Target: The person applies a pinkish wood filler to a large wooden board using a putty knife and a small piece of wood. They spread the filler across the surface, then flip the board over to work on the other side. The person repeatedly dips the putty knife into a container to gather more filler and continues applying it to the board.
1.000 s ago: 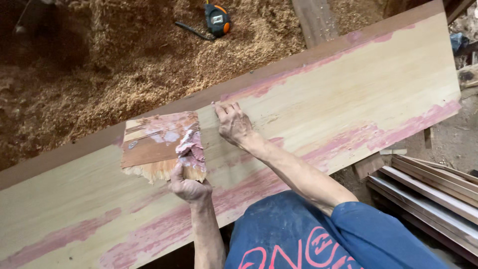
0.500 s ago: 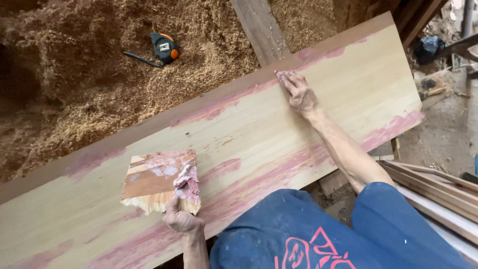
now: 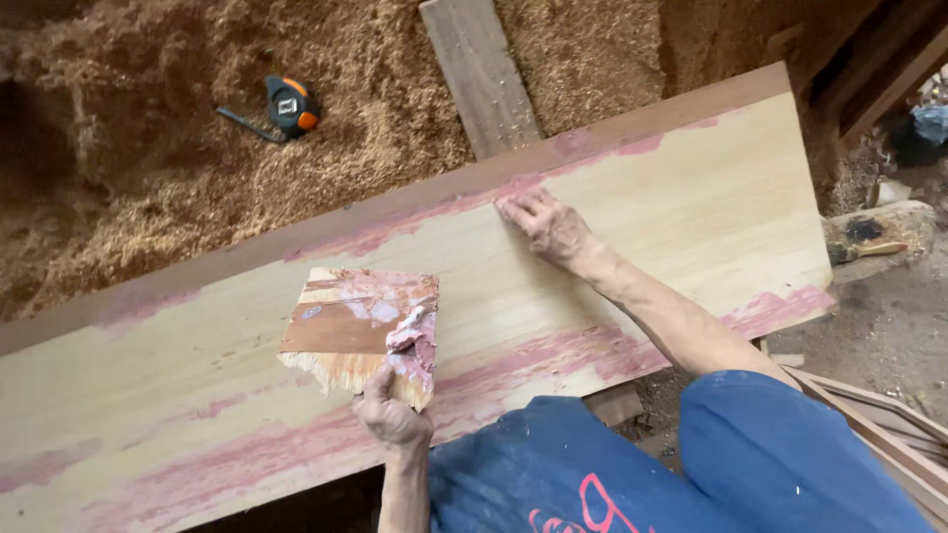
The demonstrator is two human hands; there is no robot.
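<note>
A long pale wooden panel (image 3: pixel 681 207) lies slantwise before me, smeared with pink filler along both long edges. My left hand (image 3: pixel 392 415) grips the near edge of a small broken plywood scrap (image 3: pixel 346 331) that carries a lump of pink putty (image 3: pixel 415 341); the scrap rests on the panel. My right hand (image 3: pixel 543 222) reaches across, fingers flat and together, pressing on the pink streak at the panel's far edge.
Sawdust (image 3: pixel 148 188) covers the ground beyond the panel. A black and orange tape measure (image 3: pixel 291 106) lies in it at the upper left. A dark plank (image 3: pixel 479 74) juts out behind. Stacked wood strips (image 3: pixel 879 415) sit at the right.
My right hand slid right along the far edge, then came back a little to the left. The scrap in my left hand stayed roughly in place while the view shifted.
</note>
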